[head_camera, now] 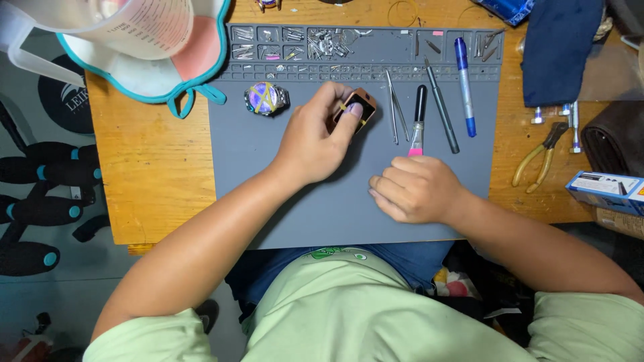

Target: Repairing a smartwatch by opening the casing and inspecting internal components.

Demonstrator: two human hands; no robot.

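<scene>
My left hand [314, 137] holds a small square watch case [357, 106] with a dark face and brown-gold rim, pinched between thumb and fingers on the grey work mat [268, 167]. My right hand [414, 188] rests on the mat with fingers curled, nothing visible in it, just below the pink tip of a black-handled tool [418, 119]. A round watch [266, 98] with a purple face and yellow bands lies left of my left hand.
Tweezers [394, 107], a grey pick [441, 104] and a blue pen [464, 84] lie on the mat's right side. Small metal parts fill the mat's top compartments [322, 41]. Yellow-handled pliers [540, 154], a blue cloth [557, 47], a measuring jug [127, 27] and boxes [607, 191] surround it.
</scene>
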